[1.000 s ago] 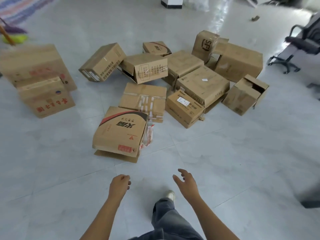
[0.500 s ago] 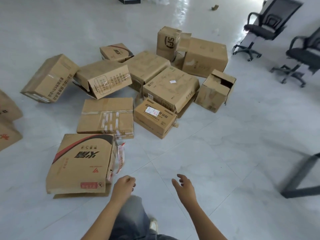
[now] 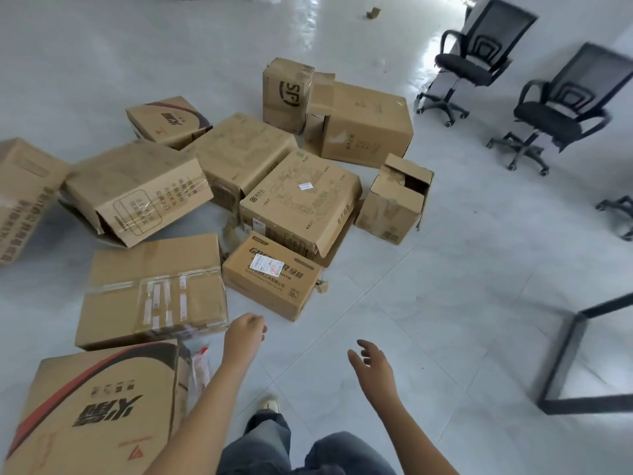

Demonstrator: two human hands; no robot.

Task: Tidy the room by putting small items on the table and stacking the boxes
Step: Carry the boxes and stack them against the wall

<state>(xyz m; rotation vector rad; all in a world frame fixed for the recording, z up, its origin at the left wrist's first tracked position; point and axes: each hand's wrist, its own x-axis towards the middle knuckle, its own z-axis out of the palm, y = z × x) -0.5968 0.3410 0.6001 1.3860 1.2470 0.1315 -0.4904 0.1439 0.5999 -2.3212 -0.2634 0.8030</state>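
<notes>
Several brown cardboard boxes lie scattered on the pale tiled floor. Nearest me at the lower left is a box with a red stripe (image 3: pixel 99 413). Beyond it lies a flat taped box (image 3: pixel 150 289), and to its right a small box with a white label (image 3: pixel 274 272). A small open box (image 3: pixel 394 200) sits at the right of the pile. My left hand (image 3: pixel 245 332) hangs with loosely curled fingers, holding nothing, just in front of the labelled box. My right hand (image 3: pixel 371 363) is held out over bare floor with fingers relaxed and spread.
Two black office chairs (image 3: pixel 479 60) (image 3: pixel 561 111) stand at the upper right, with part of a third base at the right edge. A black metal table frame (image 3: pixel 568 354) stands at the lower right. A small scrap (image 3: pixel 373 12) lies far off. My leg and shoe (image 3: pixel 270 404) are below.
The view has swung right and moved closer to the pile; the boxes slid left and down in frame. Chairs and the table frame came into view. Both hands stay empty.
</notes>
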